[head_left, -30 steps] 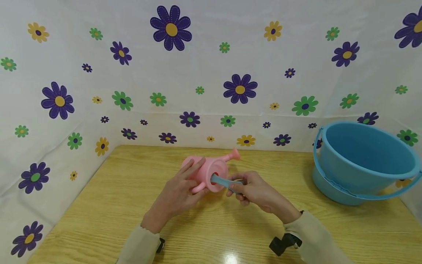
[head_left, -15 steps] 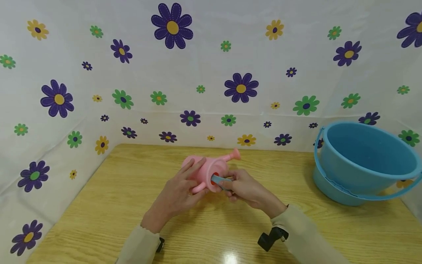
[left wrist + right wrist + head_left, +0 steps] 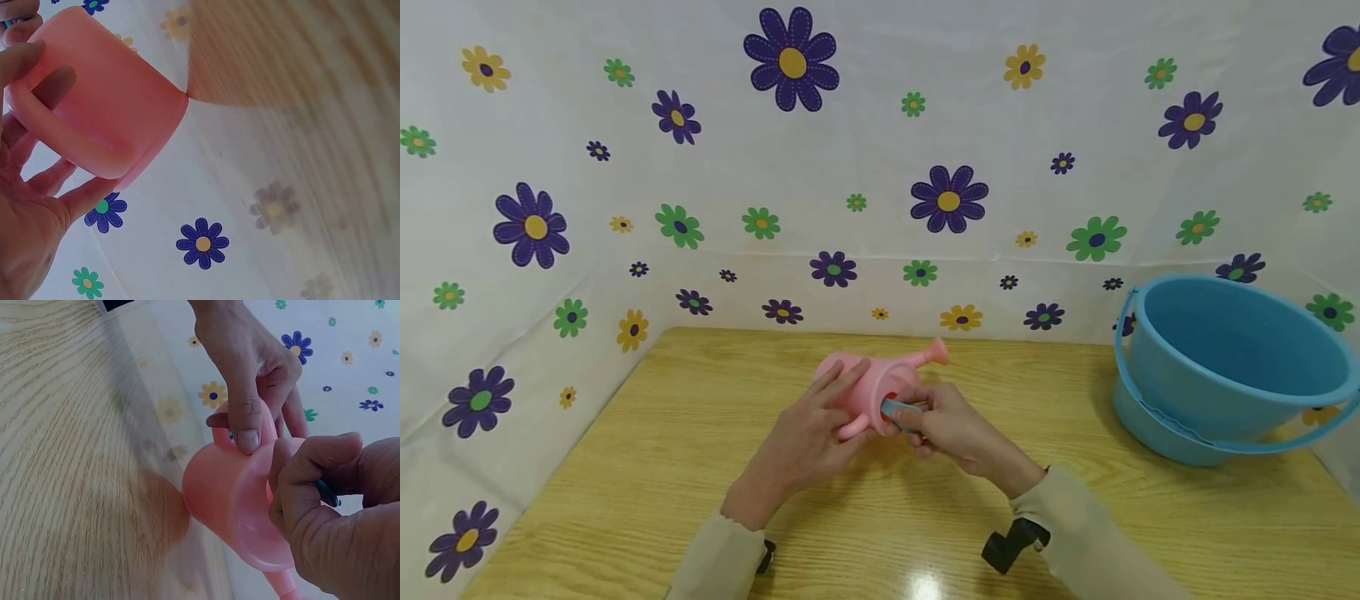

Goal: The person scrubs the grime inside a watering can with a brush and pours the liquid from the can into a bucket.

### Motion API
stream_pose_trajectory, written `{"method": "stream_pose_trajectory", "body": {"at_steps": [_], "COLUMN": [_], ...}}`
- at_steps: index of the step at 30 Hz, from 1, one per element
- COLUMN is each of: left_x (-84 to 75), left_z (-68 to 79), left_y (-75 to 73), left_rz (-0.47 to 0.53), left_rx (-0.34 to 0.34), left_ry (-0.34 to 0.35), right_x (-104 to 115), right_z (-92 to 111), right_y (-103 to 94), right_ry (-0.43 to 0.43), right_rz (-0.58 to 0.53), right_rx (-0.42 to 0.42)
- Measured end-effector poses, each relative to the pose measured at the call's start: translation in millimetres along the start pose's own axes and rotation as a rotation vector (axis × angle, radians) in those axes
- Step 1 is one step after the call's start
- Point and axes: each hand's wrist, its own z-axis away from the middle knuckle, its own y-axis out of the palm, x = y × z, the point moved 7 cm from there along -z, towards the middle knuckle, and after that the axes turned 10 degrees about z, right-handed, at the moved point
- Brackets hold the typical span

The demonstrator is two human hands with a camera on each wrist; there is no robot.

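A pink toy watering can (image 3: 883,367) lies tipped over the wooden table, its mouth facing right and its spout to the back right. My left hand (image 3: 801,437) grips it, fingers spread on the body and wrapped about the can's handle (image 3: 69,137). At the mouth, my right hand (image 3: 958,429) holds a light blue handle (image 3: 897,410) between thumb and fingers. The far end of this blue-handled tool is hidden inside the can, so its kind I cannot tell. Something red (image 3: 891,396) shows beside it within the mouth. In the right wrist view, the curled right fingers (image 3: 294,487) cover most of the handle.
A large blue bucket (image 3: 1180,417) with its handle hanging down stands on the right side of the table (image 3: 625,467). White flower-printed sheeting (image 3: 865,150) rises behind the table and along its left edge. A black wrist device (image 3: 1015,546) hangs from the right sleeve.
My right hand has moved left toward the can's mouth, pushing the blue tool deeper, and less of its handle shows. Over the last half second it barely moves. Left hand and can stay put.
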Motion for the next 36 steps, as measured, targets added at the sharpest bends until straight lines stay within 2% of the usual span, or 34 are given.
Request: {"method": "stream_pose_trajectory", "body": {"at_steps": [12, 23, 36], "left_x": [1.9, 7.9, 6.1], "left_z": [0.1, 2.3, 1.5], "left_y": [0.1, -1.0, -2.2], "left_rz": [-0.001, 0.023, 0.042], "left_rx": [0.000, 0.003, 0.003], "left_ry": [-0.013, -0.055, -0.070], "right_x": [-2, -6, -8], "right_z": [14, 27, 27], "right_y": [-7.4, -16.5, -18.6], "right_ry": [0.026, 0.022, 0.034], "right_rz": [-0.032, -0.036, -0.026], "right_rx": [0.060, 0.116, 0.118]}}
